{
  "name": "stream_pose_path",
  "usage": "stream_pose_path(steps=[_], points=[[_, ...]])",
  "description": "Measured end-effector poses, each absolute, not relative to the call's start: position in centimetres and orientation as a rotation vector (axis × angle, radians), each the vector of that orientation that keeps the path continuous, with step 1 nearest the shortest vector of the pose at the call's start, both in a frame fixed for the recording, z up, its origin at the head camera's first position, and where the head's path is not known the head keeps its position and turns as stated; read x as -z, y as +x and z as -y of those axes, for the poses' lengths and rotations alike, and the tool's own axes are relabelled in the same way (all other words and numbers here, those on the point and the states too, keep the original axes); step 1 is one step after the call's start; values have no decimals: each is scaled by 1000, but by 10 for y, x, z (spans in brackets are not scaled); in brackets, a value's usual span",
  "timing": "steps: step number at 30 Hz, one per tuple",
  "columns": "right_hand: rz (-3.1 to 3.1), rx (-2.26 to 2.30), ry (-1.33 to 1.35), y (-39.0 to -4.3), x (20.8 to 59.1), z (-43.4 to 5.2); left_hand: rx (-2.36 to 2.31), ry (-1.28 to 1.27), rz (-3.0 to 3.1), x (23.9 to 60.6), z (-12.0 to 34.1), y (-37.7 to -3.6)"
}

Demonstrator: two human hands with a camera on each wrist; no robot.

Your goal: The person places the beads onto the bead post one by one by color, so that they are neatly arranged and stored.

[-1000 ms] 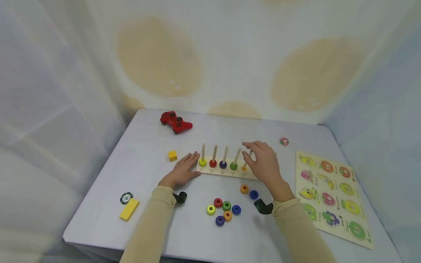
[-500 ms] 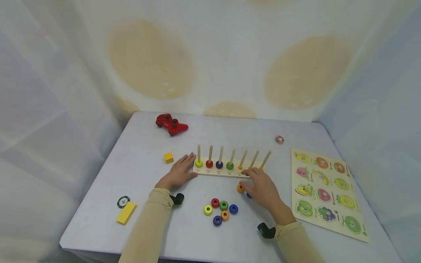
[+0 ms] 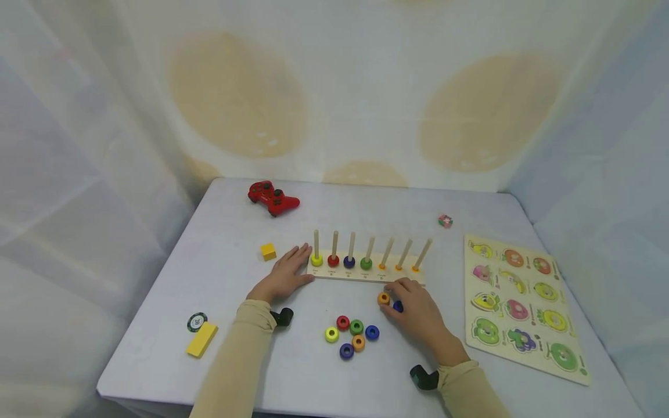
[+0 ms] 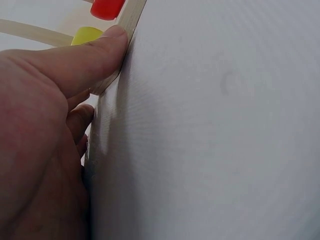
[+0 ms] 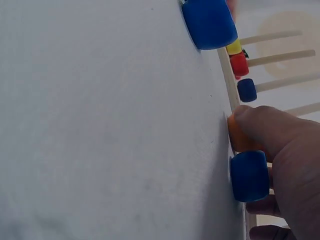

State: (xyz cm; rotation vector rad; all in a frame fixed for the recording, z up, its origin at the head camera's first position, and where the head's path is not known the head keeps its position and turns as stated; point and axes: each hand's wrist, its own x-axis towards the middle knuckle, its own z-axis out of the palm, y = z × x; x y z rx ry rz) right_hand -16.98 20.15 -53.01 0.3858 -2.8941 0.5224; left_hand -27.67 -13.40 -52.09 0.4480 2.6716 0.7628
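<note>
A wooden peg board (image 3: pixel 345 274) stands mid-table with a row of upright pegs, each with a coloured ring at its base. My left hand (image 3: pixel 282 277) rests at its left end, fingers extended, the thumb (image 4: pixel 107 50) against the board's edge near the yellow ring (image 4: pixel 86 35). My right hand (image 3: pixel 418 310) is in front of the board's right part, thumb and forefinger pinching an orange ring (image 3: pixel 384 298) low over the table. Beside that ring is a blue ring (image 5: pixel 250 176), partly covered by the right hand in the head view.
Several loose rings, among them a red ring (image 3: pixel 342 323) and a yellow ring (image 3: pixel 331 334), lie nearer the front. A fruit puzzle board (image 3: pixel 522 363) is at right. Yellow blocks (image 3: pixel 201 339), a round chip (image 3: pixel 197 322) and a red game controller (image 3: pixel 273 198) are at left.
My right hand has come down from the pegs toward the front and taken hold of the orange ring. My left hand has stayed at the board's left end.
</note>
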Motion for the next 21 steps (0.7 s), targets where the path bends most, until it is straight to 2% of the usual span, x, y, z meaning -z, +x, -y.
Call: stream_pose_path(steps=[7, 21], points=[[2785, -503, 449, -173, 527, -199, -760, 467, -2675, 524, 135, -278], [2434, -664, 299, -218, 434, -200, -782, 439, -2670, 526, 134, -279]])
